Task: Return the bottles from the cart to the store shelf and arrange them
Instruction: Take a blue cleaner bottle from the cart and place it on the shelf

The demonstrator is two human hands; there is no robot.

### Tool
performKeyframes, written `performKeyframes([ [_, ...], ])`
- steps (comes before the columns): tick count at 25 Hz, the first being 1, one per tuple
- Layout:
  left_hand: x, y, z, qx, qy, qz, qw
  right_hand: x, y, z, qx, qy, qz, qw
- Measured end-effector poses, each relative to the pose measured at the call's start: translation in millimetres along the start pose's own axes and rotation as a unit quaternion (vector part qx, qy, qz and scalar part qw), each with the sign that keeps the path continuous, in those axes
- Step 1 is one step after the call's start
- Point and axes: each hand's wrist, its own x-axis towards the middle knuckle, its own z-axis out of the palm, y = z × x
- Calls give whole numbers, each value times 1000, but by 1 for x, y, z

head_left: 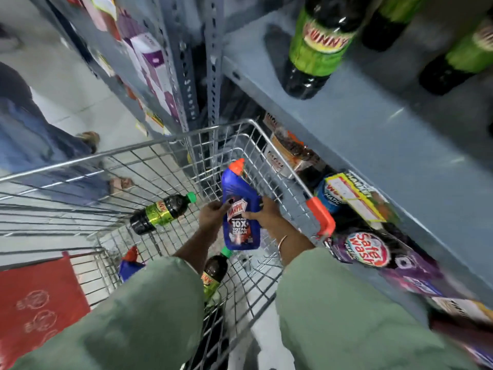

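**Q:** Reading from left to right, what does the figure show?

**A:** At far left, a red flat panel (37,297) sits at the near end of the silver wire shopping cart (149,145). On the cart floor lies a dark soft-drink bottle with green label and green cap (162,210), on its side and well apart from the hands. Nearer the wearer, a second dark bottle with a green cap (214,271) lies partly hidden under the left sleeve. The left hand (213,216) and right hand (262,216) are both clamped on one blue plastic toilet-cleaner bottle with an orange-red cap (241,209), held upright inside the cart, above its floor. At right stands the grey metal store shelf (373,145), carrying several dark green-labelled bottles (317,46) on its upper level and detergent packs (365,249) below.

**Q:** Which step is in hand, and what does the next move call for?

**A:** Judging by the grip, the blue bottle is being lifted out of the cart. The next move probably calls for carrying it rightward over the cart rim to a shelf level holding cleaning products, then setting it upright, label outward. At least two soft-drink bottles remain in the cart, so the task appears far from finished.
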Motion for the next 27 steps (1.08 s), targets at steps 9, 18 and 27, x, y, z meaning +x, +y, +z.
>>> performKeyframes([
  [9, -144, 112, 9, 4, 16, 258, 966, -147, -67, -96, 80, 74, -214, 971],
  [18, -261, 193, 145, 34, -115, 379, 917, -262, -41, -258, 113, 274, -293, 909],
  [27, -315, 163, 313, 124, -283, 317, 897, -296, 71, -365, 101, 469, -173, 860],
])
